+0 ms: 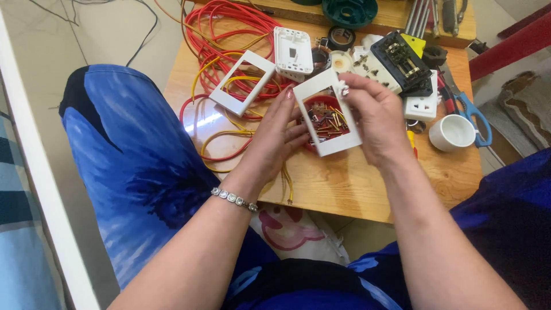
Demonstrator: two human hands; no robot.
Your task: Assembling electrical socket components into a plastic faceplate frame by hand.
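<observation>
Bright, even daylight; your view reads clear throughout. Glare patch on the wooden table (344,178) beside the second white frame (243,81), so light falls from above and ahead. Shadows soft, short under your left hand (274,138) and right hand (376,117). Slight softness at frame corners; mild wide-angle stretch at edges.

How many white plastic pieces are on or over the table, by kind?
Open white frames: 2, one held in both hands, one lying on the wires
White back plate: 1
White socket faces: 2
White cup: 1
Total: 6
Left hand and right hand grip the held frame at its edges.
</observation>
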